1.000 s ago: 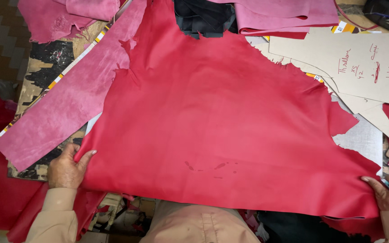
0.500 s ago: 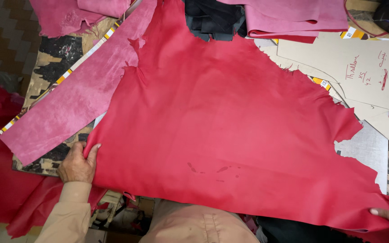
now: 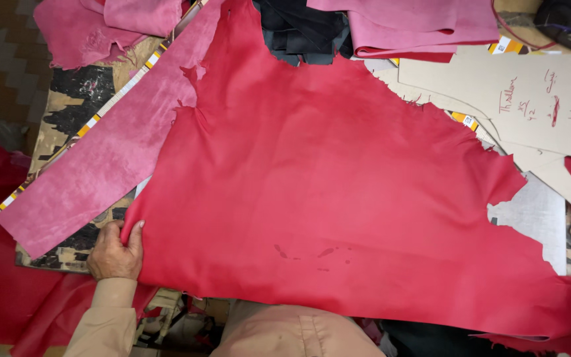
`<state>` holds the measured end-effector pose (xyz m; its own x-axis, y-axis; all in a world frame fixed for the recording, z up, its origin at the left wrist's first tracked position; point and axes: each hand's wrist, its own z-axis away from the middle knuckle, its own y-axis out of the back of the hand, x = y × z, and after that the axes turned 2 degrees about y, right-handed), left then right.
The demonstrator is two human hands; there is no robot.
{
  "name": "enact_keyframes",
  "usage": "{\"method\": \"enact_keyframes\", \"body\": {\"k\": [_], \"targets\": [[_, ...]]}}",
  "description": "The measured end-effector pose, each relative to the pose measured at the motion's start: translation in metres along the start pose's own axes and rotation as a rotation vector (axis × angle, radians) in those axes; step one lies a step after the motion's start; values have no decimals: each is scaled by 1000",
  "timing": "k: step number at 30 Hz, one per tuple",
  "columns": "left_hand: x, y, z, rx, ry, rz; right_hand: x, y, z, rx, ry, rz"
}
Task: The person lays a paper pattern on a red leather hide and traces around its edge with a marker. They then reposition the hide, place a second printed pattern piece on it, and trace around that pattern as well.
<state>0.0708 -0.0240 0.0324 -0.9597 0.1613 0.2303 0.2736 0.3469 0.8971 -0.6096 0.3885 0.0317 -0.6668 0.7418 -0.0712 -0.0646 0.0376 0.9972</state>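
Note:
A large red leather hide lies spread flat across the work table, its ragged edges reaching from the top centre to the lower right corner. My left hand grips the hide's near left edge, thumb on top. My right hand is out of sight past the lower right of the frame. A long pink suede strip lies diagonally beside the hide's left edge, just above my left hand.
Folded pink suede pieces and black leather sit at the back. Beige cardboard patterns with red markings lie at the right. More red leather hangs at the lower left. A worn table surface shows at left.
My left hand slid right and closed on the hide's left edge. My right hand moved down and right, leaving the frame. The view shifted slightly.

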Motion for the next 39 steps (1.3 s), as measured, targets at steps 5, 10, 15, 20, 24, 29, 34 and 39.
{"method": "enact_keyframes", "body": {"k": [5, 10, 15, 20, 24, 29, 34, 39], "targets": [[6, -2, -6, 30, 34, 76, -62, 0, -47, 163, 190, 171], [2, 0, -11, 43, 147, 165, -159, -15, -59, 221, 306, 171], [-5, 5, -8, 80, 186, 334, -324, -50, -44, 123, 284, -33], [-7, 22, -37, 272, 71, 365, -507, -36, -2, -223, 550, 180], [-1, 38, -106, 305, -88, 354, -592, -16, 41, -210, 896, -23], [26, 22, -214, 127, -254, 343, -585, -15, 41, -229, 982, -89], [50, 3, -262, -284, -364, 155, -468, 1, -4, -122, 651, 39], [86, -14, -284, -568, -129, 613, -333, 30, -60, -11, 160, 80]]}}
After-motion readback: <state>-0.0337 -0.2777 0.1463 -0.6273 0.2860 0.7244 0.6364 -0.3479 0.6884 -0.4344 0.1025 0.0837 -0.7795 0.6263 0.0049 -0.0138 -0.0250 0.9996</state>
